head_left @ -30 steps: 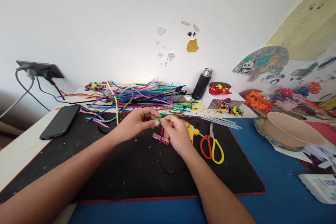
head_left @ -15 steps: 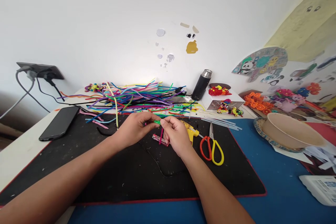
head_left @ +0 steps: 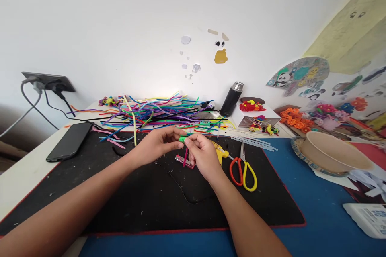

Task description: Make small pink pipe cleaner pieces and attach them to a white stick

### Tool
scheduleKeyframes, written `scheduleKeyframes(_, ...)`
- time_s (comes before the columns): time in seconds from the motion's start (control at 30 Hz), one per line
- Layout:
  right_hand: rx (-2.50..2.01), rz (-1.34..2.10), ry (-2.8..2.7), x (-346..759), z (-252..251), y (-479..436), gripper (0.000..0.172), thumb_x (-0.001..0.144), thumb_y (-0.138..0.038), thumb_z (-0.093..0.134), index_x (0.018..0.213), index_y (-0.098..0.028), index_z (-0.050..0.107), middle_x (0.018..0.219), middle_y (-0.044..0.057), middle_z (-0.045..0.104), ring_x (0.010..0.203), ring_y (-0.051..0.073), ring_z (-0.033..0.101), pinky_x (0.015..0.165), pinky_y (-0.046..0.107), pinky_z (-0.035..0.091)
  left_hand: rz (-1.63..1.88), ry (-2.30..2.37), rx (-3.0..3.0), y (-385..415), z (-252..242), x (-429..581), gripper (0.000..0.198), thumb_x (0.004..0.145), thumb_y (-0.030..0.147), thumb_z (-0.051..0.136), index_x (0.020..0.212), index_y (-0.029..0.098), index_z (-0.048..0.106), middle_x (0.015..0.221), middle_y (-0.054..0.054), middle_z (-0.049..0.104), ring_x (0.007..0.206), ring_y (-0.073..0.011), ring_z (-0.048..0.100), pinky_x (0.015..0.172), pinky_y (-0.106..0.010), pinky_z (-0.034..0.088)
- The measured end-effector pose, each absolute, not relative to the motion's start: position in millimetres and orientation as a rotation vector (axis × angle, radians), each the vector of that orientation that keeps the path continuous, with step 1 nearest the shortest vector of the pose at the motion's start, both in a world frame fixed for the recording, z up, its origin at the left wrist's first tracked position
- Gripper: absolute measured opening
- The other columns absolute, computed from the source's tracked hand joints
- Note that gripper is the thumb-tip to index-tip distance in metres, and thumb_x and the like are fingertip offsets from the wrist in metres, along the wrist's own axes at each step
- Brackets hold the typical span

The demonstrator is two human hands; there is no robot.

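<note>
Right hand [head_left: 202, 152] was closed in a pinch on a small green piece [head_left: 182, 139] at its ten o'clock, with a magenta stem [head_left: 186, 155] running down beside the fingers. Left hand [head_left: 158, 144] curled round from nine o'clock of that piece, its thumb and fingertips narrowly spaced (whether they gripped it, I could not tell). A yellow glue gun [head_left: 221, 153] lay at the right hand's three o'clock, scissors [head_left: 243, 159] farther toward four, a coloured stem pile [head_left: 163, 109] at the green piece's eleven.
</note>
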State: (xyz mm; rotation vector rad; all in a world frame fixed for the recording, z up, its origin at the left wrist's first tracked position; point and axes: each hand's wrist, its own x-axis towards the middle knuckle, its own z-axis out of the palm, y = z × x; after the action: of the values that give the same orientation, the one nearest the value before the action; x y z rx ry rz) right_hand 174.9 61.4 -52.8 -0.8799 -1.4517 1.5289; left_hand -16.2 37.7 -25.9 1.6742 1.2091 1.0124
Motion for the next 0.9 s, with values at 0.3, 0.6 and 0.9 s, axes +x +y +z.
scheduleKeyframes(0.3, -0.867, 1.507, -1.466, 175.1, -51.7, 60.2, 0.031, 0.088, -0.051, 0.068, 0.084, -0.022, 0.057, 0.044, -0.011, 0.048, 0.033, 0.008, 0.04, 0.037, 0.021, 0.032, 0.951, 1.173, 1.606, 40.1, -23.0, -19.2, 0.037, 0.089, 0.054, 0.071, 0.086, 0.017, 0.071, 0.079, -0.004, 0.073, 0.071, -0.0166, 0.064, 0.069, -0.028, 0.052)
scheduleKeyframes(0.6, -0.856, 1.651, -1.372, 175.3, -51.4, 60.9, 0.037, 0.087, -0.056, 0.07, 0.088, -0.021, 0.061, 0.047, -0.01, 0.049, 0.035, 0.008, 0.041, 0.036, 0.019, 0.029, 1.005, 1.199, 1.47, 38.2, -21.4, -16.3, 0.04, 0.081, 0.057, 0.077, 0.08, 0.018, 0.066, 0.068, 0.001, 0.066, 0.061, -0.0139, 0.057, 0.063, -0.027, 0.047)
scheduleKeyframes(0.9, -0.779, 1.772, -1.238, 174.6, -53.7, 61.8, 0.039, 0.085, -0.054, 0.076, 0.082, -0.02, 0.058, 0.048, -0.01, 0.048, 0.035, 0.007, 0.04, 0.035, 0.019, 0.025, 0.99, 1.163, 1.404, 37.3, -17.3, -14.1, 0.041, 0.077, 0.056, 0.08, 0.078, 0.018, 0.067, 0.066, 0.001, 0.065, 0.06, -0.013, 0.055, 0.062, -0.026, 0.046)
